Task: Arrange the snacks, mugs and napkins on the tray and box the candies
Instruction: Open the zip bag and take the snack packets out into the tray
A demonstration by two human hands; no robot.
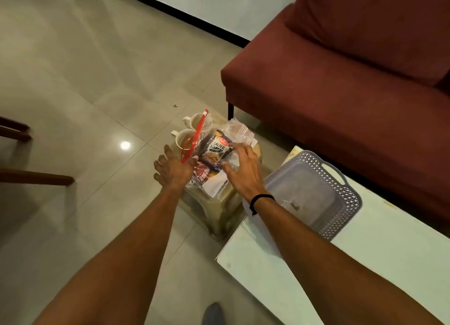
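From the head camera I look down past both bare forearms to a low beige stool (219, 203) on the tiled floor. My left hand (174, 166) is spread over the stool's near-left corner, fingers splayed, with the red zip strip of a clear plastic bag (194, 135) rising from between thumb and palm; it seems to pinch the bag there, though I cannot tell for sure. My right hand (243, 165) is open and curved, fingertips touching the packet of salted peanuts (216, 149) that sits inside the bag, not closed around it. A red snack packet (202, 175) lies beneath, with white napkins (215, 182) under it near the stool's front edge. Two white mugs (185, 138) stand upright at the stool's far-left side, just beside the bag. To the right, a grey tray (341, 195) with a lattice rim rests on a white table (389, 264), holding none of the snacks. A dark red sofa (353, 81) stands behind
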